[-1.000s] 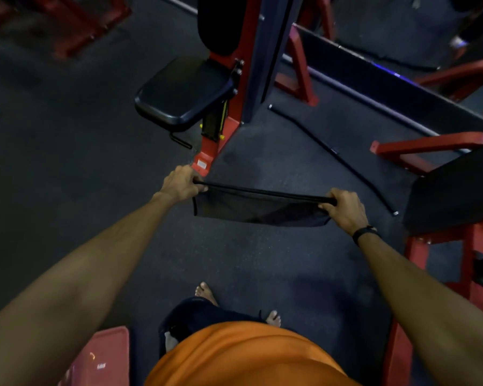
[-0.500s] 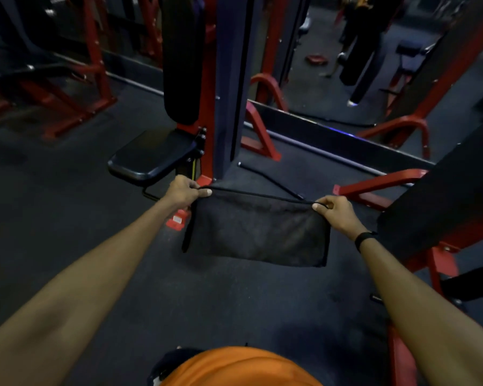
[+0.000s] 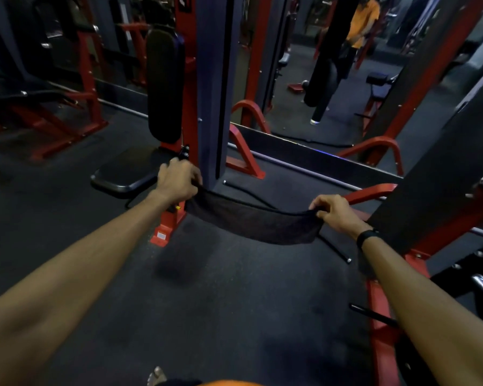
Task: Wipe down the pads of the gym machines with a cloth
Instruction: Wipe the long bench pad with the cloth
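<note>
Dim gym floor [image 3: 221, 288]; both hands' grip, left [image 3: 176, 181], right [image 3: 333, 211], pinching sagging cloth [image 3: 251, 222].

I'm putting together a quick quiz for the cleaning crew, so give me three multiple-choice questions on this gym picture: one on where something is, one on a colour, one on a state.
1. Where is the seat pad relative to the left hand?
A. Just to its left
B. Far to its right
C. Under the person's feet

2. What colour is the cloth?
A. White
B. Dark, near black
C. Yellow

3. How is the cloth held?
A. Lying on the floor
B. Balled in one hand
C. Gripped by both hands, sagging between them

Answers:
1 A, the pad sits just left of the left hand.
2 B, it looks as dark as the floor mat.
3 C, the left hand and right hand each grip an end, and the middle droops.
</note>
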